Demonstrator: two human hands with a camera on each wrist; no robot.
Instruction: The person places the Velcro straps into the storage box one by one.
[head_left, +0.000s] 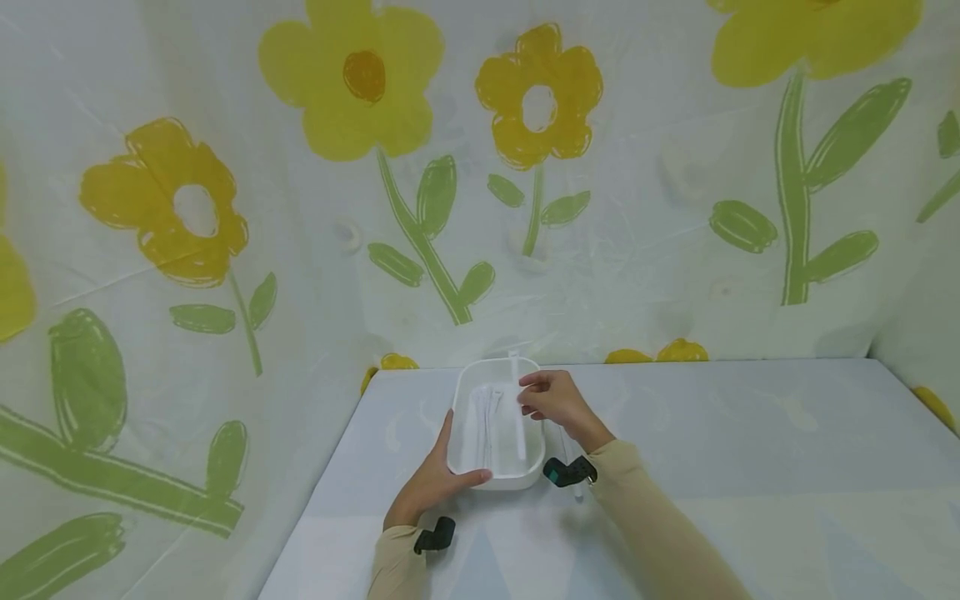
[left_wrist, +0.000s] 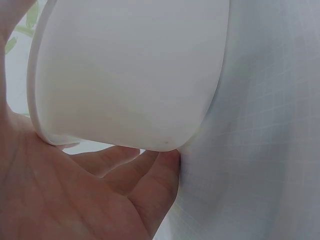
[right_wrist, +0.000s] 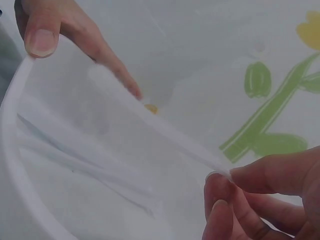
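Note:
A white rounded-rectangular tub (head_left: 525,481) sits at the table's back edge. My left hand (head_left: 435,482) grips its near left corner; the thumb lies along the near rim, and in the left wrist view the fingers (left_wrist: 152,192) reach under the tub's lower edge. Over the tub's right side, my right hand (head_left: 558,404) pinches a long, thin white stick (head_left: 520,437) between thumb and fingertips. This stick (right_wrist: 155,122) slants across the tub's opening in the right wrist view. Thin white strips (head_left: 483,425) lie lengthwise inside the tub, left of the stick.
Another slim white stick (head_left: 578,492) lies on the table right of the tub, partly hidden by the right wrist. The pale table (head_left: 712,433) extends to the right. A flower-printed curtain (head_left: 630,250) hangs behind and on the left. Black devices (head_left: 570,472) sit on both wrists.

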